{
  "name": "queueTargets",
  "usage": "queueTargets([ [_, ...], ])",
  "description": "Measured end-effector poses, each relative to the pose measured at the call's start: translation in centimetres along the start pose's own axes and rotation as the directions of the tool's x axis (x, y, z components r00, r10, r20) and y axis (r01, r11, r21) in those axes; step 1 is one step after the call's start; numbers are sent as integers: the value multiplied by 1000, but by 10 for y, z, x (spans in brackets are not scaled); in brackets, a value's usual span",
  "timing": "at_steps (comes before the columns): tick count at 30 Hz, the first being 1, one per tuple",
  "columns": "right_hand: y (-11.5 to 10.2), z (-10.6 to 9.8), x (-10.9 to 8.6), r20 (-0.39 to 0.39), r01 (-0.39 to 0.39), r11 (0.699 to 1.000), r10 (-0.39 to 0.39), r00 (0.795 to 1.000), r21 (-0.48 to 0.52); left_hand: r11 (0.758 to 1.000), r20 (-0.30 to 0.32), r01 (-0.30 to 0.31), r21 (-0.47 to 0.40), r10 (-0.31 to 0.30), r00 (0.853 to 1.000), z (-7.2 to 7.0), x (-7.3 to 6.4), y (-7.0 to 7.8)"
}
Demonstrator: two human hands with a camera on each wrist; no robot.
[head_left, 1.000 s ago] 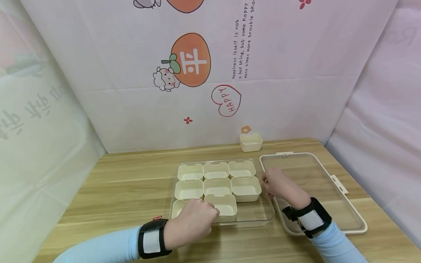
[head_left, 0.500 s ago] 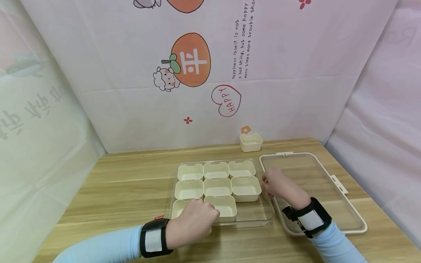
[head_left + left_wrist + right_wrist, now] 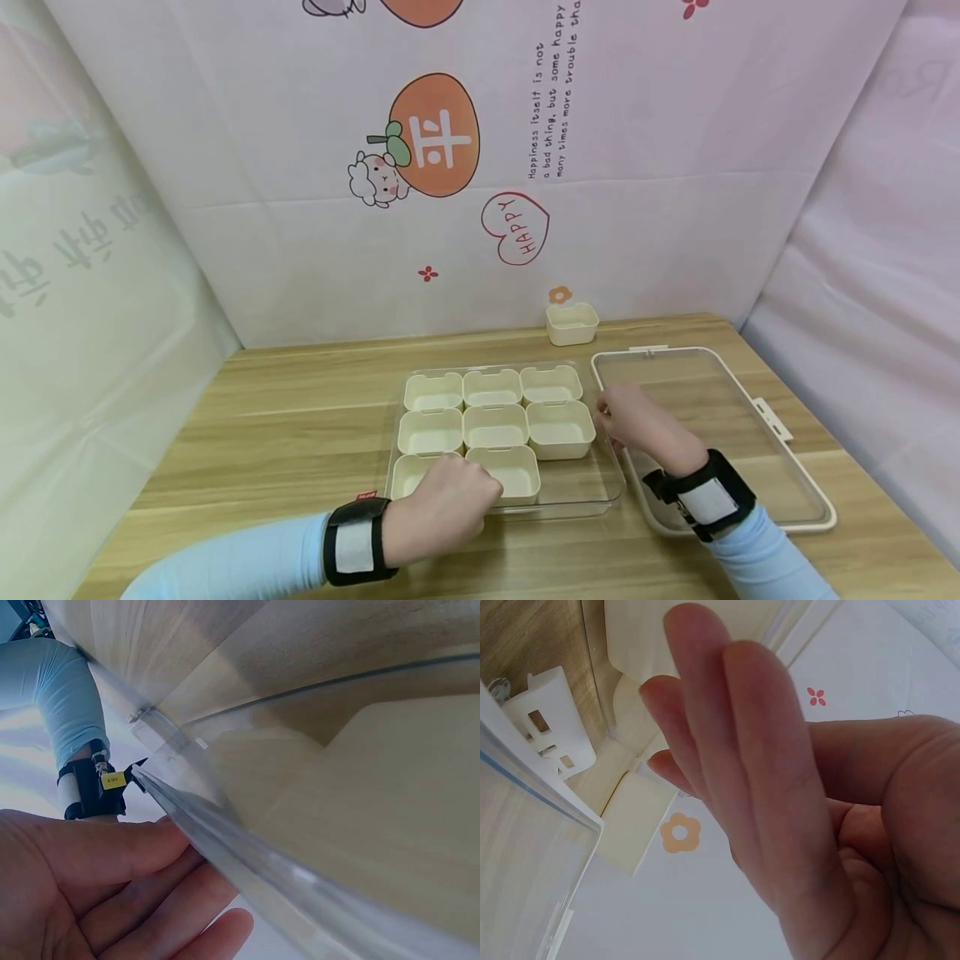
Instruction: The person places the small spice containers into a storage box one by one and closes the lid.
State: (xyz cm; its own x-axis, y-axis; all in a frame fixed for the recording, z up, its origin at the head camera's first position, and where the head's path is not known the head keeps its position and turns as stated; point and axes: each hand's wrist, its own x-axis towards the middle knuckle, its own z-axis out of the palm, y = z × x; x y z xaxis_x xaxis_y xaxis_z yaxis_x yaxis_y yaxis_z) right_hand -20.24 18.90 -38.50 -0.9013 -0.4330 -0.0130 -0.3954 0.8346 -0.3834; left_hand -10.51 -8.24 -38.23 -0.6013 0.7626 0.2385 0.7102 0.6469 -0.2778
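Observation:
A clear plastic box (image 3: 566, 510) stands on the table, with several cream cups (image 3: 495, 427) in rows inside it. At its front right corner, bare floor shows. My left hand (image 3: 446, 508) is at the box's front wall; in the left wrist view, thumb and fingers (image 3: 112, 877) pinch the clear rim (image 3: 247, 851) between them. By the box's right wall is my right hand (image 3: 648, 429). In the right wrist view its fingers (image 3: 772, 772) are fairly straight and hold nothing visible; whether they touch the wall I cannot tell.
A clear lid with a cream frame (image 3: 783, 454) lies to the right, partly under my right forearm, its clip (image 3: 551, 724) showing in the right wrist view. One more cream cup (image 3: 572, 325) stands at the table's back edge, before a printed cloth (image 3: 300, 267).
My left hand and wrist have shifted very slightly to the right along the box's front wall. The right hand, cups and lid look the same.

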Motion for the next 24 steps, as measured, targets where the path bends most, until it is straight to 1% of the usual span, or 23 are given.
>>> queueTargets([
  [6,-1,-1,-1,12,-22,1000,21,1000,18,1000,-8,4,3,-4,1000,1,0,0],
  [16,-1,-2,0,16,-14,1000,14,1000,8,1000,-25,-3,23,4,1000,0,-1,1],
  [24,-1,-1,0,17,-16,1000,16,1000,-12,998,0,-1,66,1,1000,2,-3,5],
])
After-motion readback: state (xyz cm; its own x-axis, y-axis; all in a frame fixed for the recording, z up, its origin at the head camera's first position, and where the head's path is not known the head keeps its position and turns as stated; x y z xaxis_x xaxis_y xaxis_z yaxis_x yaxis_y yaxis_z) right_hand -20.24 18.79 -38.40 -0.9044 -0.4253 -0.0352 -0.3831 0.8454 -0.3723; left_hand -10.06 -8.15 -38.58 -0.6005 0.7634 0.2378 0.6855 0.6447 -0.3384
